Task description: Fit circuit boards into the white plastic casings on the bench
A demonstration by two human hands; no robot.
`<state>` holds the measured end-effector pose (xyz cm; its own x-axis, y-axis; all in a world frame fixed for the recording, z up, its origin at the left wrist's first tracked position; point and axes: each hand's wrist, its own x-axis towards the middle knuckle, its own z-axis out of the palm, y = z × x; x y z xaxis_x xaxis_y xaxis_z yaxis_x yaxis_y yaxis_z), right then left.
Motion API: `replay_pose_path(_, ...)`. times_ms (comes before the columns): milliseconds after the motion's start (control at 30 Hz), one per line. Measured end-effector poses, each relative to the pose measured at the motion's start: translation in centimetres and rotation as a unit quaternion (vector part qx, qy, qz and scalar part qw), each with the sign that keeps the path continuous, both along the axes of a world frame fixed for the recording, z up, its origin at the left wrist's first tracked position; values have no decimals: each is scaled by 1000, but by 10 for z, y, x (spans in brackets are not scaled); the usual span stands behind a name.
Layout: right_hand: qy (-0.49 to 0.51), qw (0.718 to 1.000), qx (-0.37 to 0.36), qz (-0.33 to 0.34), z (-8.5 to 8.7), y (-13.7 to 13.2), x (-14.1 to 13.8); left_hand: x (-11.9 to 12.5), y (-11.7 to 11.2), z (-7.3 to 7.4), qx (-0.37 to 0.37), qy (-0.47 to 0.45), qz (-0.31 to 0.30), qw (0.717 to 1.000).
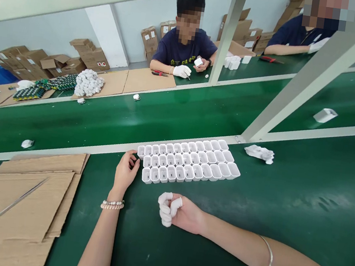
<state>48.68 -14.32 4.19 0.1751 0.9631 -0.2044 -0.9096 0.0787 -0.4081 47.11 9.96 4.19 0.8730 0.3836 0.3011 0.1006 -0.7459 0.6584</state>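
Observation:
Three long rows of small white open-topped plastic cases (188, 176) stand side by side on the green work surface, several of them with a dark slot inside. At the left end of the rows is my left hand (127, 170), its fingertips against the end case at the back. Its fingers are bent, with the thumb apart from them and nothing held. Nearer to me, in front of the cases, my right hand (178, 211) hovers with white finger covers on the fingers and thumb. Those fingers curl in toward the thumb, and nothing shows between them.
Cardboard sheets (20, 204) lie at left with metal tweezers (21, 198) on top. A crumpled white glove (260, 153) rests near a slanted metal post (299, 79). Beyond runs a green conveyor belt (107, 117) carrying small white parts. Two co-workers sit across it.

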Motion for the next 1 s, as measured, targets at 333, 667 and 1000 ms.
replay_pose_path(333, -7, 1000, -1, -1, -1, 0, -1, 0, -2, -2, 54, -10, -16, 998)
replay_pose_path(667, -14, 1000, -5, -14, -4, -1, -3, 0, -5, 1, 44, -66, -8, 997)
replay_pose_path(1000, -17, 1000, -6, -11, -3, -1, -2, 1, 0, -3, -53, -122, 143, 981)
